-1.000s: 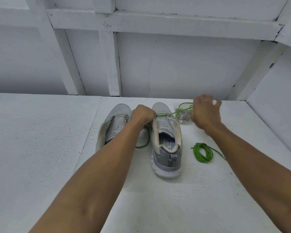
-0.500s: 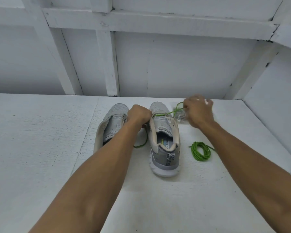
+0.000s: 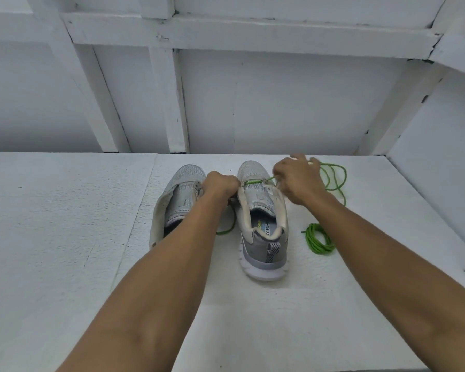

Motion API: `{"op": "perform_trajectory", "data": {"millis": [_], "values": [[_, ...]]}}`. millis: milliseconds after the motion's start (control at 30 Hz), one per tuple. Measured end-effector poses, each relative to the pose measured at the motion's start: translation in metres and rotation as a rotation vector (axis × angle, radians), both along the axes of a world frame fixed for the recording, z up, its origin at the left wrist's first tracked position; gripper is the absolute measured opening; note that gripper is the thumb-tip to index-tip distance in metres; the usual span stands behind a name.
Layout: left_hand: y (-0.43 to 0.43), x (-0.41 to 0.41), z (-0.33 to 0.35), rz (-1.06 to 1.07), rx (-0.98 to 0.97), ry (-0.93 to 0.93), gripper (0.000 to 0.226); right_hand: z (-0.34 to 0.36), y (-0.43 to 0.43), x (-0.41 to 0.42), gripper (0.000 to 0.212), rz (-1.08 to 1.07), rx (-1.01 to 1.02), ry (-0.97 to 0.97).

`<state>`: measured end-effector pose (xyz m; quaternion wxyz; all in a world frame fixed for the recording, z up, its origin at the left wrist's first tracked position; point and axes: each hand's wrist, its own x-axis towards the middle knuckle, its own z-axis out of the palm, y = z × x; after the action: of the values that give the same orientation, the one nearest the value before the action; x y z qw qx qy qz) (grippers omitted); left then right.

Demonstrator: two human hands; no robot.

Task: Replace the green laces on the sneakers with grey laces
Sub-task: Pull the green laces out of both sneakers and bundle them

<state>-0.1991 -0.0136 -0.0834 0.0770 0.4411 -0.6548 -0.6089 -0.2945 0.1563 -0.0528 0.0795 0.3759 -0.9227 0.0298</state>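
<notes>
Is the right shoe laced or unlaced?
Almost unlaced: on the shoe, green lace crosses only the front eyelets; nearer the heel they are bare.

You worked on a matt, rough white worktop (image 3: 65,237); the sneakers (image 3: 263,210) were grey knit mesh, the green laces (image 3: 320,238) corded.

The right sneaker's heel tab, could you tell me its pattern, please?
Heel tab: black-and-white chevrons, head view.

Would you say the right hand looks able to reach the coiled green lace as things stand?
Probably yes: the coiled green lace lies uncovered on the table beside that forearm, but the right hand must first release the threaded lace.
</notes>
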Motion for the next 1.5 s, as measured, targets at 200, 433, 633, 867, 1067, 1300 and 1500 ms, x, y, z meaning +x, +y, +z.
{"op": "perform_trajectory", "data": {"millis": [200,433,633,867,1067,1300,1500], "values": [[0.006,0.004,0.006,0.029,0.020,0.014,0.020,0.020,0.030,-0.034,0.038,-0.356,-0.031,0.044],[0.005,0.002,0.004,0.048,0.039,0.038,0.022,0.000,-0.011,-0.002,0.018,0.178,-0.048,-0.071],[0.001,-0.001,-0.003,0.035,0.051,0.059,0.033,0.007,0.017,-0.018,0.022,-0.151,-0.127,0.089],[-0.009,-0.012,-0.020,0.027,0.030,0.059,0.042,0.004,0.003,-0.011,0.052,-0.075,-0.158,-0.141],[-0.006,-0.009,-0.013,0.020,0.041,0.060,0.038,-0.005,-0.005,0.001,0.014,0.094,-0.158,-0.123],[-0.004,-0.007,-0.010,0.027,0.041,0.049,0.030,0.007,0.033,-0.031,0.015,-0.136,-0.388,-0.102],[-0.004,-0.006,-0.010,0.035,0.040,0.042,0.030,0.016,0.037,-0.038,0.022,-0.339,-0.354,-0.034]]}}
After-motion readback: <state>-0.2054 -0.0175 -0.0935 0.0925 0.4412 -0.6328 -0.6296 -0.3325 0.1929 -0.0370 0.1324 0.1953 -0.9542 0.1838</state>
